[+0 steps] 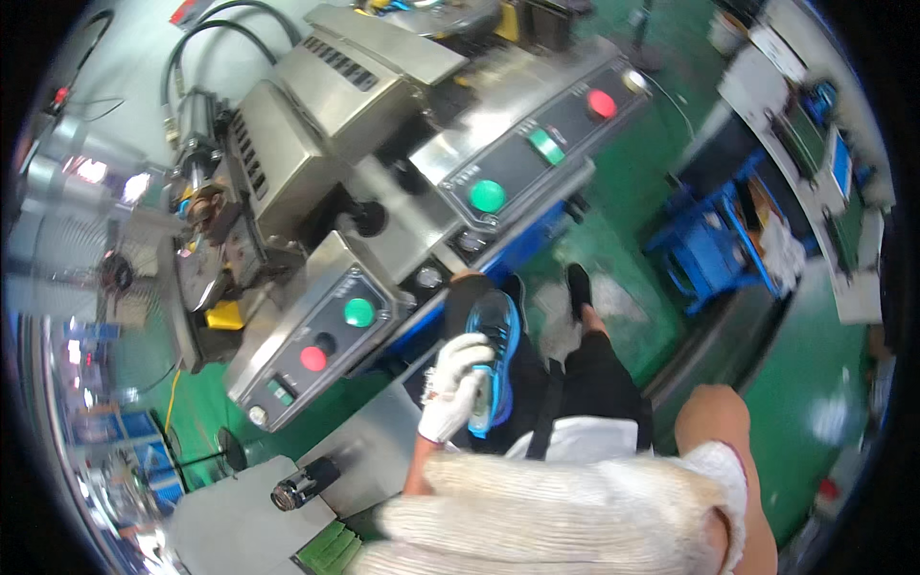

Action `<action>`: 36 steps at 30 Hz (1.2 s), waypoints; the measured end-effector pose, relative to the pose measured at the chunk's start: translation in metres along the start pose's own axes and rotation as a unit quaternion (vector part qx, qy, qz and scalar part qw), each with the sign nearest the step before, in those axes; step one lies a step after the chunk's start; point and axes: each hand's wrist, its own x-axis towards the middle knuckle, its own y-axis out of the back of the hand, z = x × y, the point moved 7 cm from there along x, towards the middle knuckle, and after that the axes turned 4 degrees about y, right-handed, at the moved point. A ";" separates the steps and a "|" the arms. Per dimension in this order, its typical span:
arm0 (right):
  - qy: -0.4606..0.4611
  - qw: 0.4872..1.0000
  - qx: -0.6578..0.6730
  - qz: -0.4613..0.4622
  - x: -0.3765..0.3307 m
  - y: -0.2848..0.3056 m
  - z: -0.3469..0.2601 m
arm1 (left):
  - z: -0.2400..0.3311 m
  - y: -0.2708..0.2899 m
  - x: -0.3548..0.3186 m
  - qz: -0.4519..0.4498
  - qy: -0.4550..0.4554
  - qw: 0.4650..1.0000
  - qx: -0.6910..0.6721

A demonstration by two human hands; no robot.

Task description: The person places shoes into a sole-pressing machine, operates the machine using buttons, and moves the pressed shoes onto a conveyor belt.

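My left hand [452, 383], in a white knit glove, is closed around the side of a black shoe [495, 321] with bright blue edging. The shoe is tilted lengthwise above my lap, and the fingers cover part of it. Close to the camera, my right hand [565, 508] fills the bottom of the view in a cream ribbed glove. Its fingers stretch toward the left with nothing visible in them; the lower part is cut off by the frame. A machine's control panel [522, 158] with green and red buttons lies ahead of my left hand.
A second button panel [331, 335] angles toward the left. Steel machine housings [335, 81] stand behind both panels. On the right are a blue cart [704, 249] and a curved workbench [815, 192]. A dark cylindrical part [305, 482] rests on a grey surface at lower left.
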 end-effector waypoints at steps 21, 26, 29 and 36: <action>-0.335 0.920 0.036 0.198 -0.250 -0.072 0.069 | 0.116 -0.071 0.039 -0.002 -0.122 0.991 0.049; -0.387 0.827 0.014 0.408 -0.272 -0.058 0.067 | 0.206 -0.148 0.083 -0.063 -0.230 0.971 0.018; -0.378 0.775 -0.123 0.492 -0.281 -0.002 0.067 | 0.261 -0.191 0.112 -0.121 -0.321 0.938 0.058; -0.275 0.656 -0.337 0.617 -0.377 0.169 0.121 | 0.309 -0.252 0.136 -0.233 -0.433 0.870 0.019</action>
